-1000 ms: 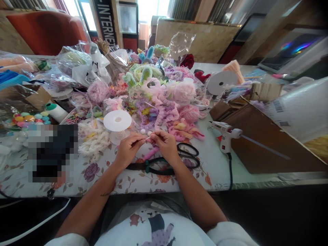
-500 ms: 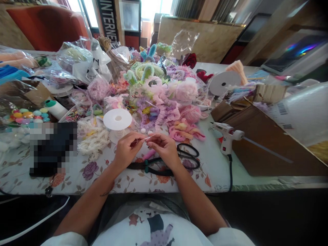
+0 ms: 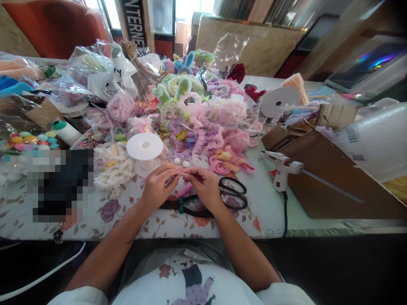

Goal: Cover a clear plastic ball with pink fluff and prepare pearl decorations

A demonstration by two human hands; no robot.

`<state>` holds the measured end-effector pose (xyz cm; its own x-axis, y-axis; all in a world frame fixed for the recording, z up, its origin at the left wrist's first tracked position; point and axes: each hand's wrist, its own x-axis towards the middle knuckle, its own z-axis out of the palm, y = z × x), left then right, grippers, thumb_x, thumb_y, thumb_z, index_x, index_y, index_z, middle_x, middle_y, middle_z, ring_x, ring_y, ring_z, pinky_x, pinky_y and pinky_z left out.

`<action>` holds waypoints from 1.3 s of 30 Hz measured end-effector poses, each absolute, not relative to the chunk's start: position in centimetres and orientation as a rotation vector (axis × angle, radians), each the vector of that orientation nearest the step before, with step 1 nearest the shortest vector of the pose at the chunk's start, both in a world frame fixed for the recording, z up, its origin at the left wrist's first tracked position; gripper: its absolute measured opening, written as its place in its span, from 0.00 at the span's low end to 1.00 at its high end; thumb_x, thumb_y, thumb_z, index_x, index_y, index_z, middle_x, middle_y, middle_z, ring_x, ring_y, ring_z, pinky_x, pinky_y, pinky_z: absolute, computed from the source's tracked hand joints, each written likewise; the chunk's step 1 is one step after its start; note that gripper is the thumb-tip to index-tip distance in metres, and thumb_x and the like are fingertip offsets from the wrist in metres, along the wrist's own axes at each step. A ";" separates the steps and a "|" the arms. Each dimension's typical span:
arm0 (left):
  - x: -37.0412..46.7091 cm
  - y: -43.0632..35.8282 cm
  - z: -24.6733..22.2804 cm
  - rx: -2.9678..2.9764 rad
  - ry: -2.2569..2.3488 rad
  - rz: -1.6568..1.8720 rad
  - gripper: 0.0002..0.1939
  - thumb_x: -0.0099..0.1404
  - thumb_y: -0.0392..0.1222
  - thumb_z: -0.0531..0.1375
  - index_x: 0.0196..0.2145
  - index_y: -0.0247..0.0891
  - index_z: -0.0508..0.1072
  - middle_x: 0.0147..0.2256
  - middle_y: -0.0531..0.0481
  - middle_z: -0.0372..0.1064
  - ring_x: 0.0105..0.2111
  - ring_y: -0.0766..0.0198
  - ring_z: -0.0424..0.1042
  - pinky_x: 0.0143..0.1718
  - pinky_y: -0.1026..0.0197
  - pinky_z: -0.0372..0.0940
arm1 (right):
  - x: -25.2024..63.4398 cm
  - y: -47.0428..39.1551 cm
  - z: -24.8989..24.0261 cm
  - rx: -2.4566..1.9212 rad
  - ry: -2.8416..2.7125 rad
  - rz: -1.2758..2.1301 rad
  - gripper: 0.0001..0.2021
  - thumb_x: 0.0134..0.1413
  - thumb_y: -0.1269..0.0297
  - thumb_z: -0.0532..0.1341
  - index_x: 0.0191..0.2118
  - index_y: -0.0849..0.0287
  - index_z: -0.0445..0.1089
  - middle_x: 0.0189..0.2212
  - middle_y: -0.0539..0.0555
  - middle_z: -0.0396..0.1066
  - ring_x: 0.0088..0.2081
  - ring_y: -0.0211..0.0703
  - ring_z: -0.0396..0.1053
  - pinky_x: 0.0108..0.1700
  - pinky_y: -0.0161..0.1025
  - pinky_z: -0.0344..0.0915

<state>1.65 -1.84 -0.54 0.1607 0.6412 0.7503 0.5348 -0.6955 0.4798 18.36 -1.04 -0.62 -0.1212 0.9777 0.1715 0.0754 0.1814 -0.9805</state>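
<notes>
The floral-covered worktop (image 3: 140, 224) spans the view, and a heap of pastel yarn and ruffles (image 3: 216, 135) covers much of its middle. A brown cardboard box (image 3: 343, 182) sits at the right, with a white glue gun (image 3: 278, 169) just beside its left side, nozzle pointing left.

The left hand (image 3: 159, 184) and right hand (image 3: 205, 186) meet above the cloth in front of the heap. The left hand's fingers are closed in a pinch on a small beaded strand; the right hand's fingers are nearly closed too, at the strand's other side, around something thin that is too small to identify.

Black scissor handles (image 3: 235, 207) lie beside the right wrist, and green-and-black pliers (image 3: 181, 205) lie partly beneath that hand. A white spool (image 3: 144, 146) stands beyond the left hand. A pink stick (image 3: 185, 189) lies between the hands. Two white balls (image 3: 186, 164) rest just beyond the fingertips. Smallest is the beaded strand (image 3: 182, 175), held between the hands.
</notes>
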 end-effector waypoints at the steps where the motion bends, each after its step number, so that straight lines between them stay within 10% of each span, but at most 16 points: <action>1: 1.7 -1.8 -0.6 2.326 1.178 1.590 0.06 0.65 0.32 0.59 0.37 0.38 0.75 0.34 0.47 0.76 0.37 0.64 0.76 0.41 0.62 0.71 | 18.3 -1.0 -0.6 -1.083 -1.436 1.107 0.08 0.50 0.58 0.67 0.33 0.58 0.77 0.26 0.51 0.75 0.28 0.38 0.72 0.32 0.35 0.71; 39: 1.8 -2.0 -0.8 2.318 1.194 1.598 0.04 0.66 0.36 0.59 0.35 0.39 0.75 0.33 0.48 0.78 0.35 0.64 0.77 0.39 0.63 0.72 | 18.5 -1.0 -0.9 -1.044 -1.527 1.162 0.13 0.53 0.53 0.65 0.36 0.58 0.78 0.33 0.55 0.78 0.35 0.44 0.76 0.38 0.39 0.73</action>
